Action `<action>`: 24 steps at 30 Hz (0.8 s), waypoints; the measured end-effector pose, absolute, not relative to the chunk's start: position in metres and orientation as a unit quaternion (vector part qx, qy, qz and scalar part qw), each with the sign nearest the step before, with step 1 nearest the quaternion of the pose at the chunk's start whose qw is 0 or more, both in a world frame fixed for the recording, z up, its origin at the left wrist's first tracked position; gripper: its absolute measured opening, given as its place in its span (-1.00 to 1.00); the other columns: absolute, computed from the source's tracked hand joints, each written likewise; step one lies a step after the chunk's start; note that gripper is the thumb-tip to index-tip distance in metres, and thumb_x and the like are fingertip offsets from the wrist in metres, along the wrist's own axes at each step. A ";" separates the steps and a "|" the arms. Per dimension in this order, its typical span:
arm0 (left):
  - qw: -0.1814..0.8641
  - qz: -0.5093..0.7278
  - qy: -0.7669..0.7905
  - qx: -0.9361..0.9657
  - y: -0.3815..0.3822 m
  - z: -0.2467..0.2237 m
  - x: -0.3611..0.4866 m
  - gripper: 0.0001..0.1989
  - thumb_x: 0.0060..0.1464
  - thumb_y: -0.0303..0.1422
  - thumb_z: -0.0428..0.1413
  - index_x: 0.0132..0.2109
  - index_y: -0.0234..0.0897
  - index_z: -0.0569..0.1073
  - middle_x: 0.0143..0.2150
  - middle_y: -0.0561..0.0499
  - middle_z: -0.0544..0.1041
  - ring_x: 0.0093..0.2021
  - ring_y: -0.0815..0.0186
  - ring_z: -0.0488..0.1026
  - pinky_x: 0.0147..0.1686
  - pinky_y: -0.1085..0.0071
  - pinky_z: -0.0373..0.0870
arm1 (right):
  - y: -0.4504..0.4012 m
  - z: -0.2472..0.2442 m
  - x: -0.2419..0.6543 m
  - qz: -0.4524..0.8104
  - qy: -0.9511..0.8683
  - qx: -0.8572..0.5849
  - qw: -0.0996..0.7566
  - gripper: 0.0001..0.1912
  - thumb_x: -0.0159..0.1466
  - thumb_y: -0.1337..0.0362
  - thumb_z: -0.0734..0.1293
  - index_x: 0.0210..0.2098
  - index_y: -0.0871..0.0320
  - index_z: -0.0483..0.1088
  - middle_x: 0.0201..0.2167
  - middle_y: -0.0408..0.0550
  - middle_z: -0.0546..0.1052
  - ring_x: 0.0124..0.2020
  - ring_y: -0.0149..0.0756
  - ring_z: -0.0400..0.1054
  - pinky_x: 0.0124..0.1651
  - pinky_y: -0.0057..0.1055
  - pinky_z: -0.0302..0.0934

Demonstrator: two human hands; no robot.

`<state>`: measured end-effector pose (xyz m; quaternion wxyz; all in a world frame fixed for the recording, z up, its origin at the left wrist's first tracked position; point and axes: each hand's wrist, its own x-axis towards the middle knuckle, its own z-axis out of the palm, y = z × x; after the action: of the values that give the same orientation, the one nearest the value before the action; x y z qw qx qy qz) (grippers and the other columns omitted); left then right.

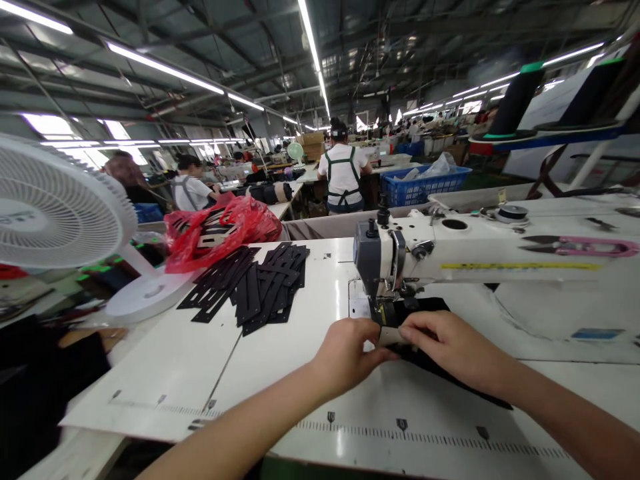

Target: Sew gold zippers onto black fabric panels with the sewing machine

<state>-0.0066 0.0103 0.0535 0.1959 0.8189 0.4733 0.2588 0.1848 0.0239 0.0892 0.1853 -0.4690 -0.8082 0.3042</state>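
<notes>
Just in front of the needle area of a white sewing machine (pixel 475 257), my two hands meet over a small beige strip (pixel 391 336). My left hand (pixel 347 350) pinches the strip's left end between thumb and fingers. At its right end my right hand (pixel 445 340) is closed, thumb and fingers pressed on the strip. Under and behind the hands lies a piece of black fabric (pixel 450 377), reaching from the presser foot toward the lower right. The fingertips partly cover the strip, and its far edge is hidden.
Left on the table (pixel 290 373) lie piles of black strips (pixel 273 287) beside a red plastic bag (pixel 220 230). A white fan (pixel 60 207) stands at the far left. Pink-handled snips (pixel 580 245) rest on the machine; thread cones (pixel 515 103) stand behind. Co-workers (pixel 343 167) sit beyond.
</notes>
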 end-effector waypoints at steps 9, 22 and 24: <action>0.088 0.287 0.346 0.889 -0.008 0.035 -0.013 -0.89 0.13 -0.43 0.04 -0.28 -0.28 0.47 -0.38 -0.01 0.51 -0.36 0.29 0.46 -0.30 0.39 0.34 | -0.014 0.057 0.178 0.101 -0.885 -0.349 0.291 -0.78 0.21 0.41 0.17 -0.34 0.12 0.44 -0.36 -0.07 0.52 -0.33 -0.31 0.40 -0.24 -0.40 0.30; 0.042 0.151 0.368 0.917 0.001 0.005 -0.012 -0.49 0.20 -0.24 -0.04 0.21 -0.44 0.17 0.26 -0.27 0.16 0.27 0.03 0.05 0.23 0.11 0.03 | -0.033 0.001 0.185 -0.108 -0.891 -0.303 0.320 -0.72 0.29 0.34 0.13 -0.26 0.19 0.48 -0.27 0.01 0.55 -0.25 -0.29 0.45 -0.18 -0.45 0.37; 0.018 0.145 0.380 0.913 0.001 -0.002 -0.006 -0.51 0.22 -0.24 -0.07 0.19 -0.46 0.19 0.24 -0.27 0.19 0.27 0.04 0.05 0.24 0.10 0.00 | -0.019 0.006 0.184 -0.066 -0.885 -0.353 0.297 -0.72 0.30 0.30 0.14 -0.17 0.22 0.45 -0.18 0.08 0.52 -0.17 -0.26 0.43 -0.11 -0.38 0.35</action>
<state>-0.0060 0.0007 -0.0016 0.0183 0.9132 0.3803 0.1452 0.1836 -0.0188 0.0065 0.2966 -0.3530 -0.8849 -0.0659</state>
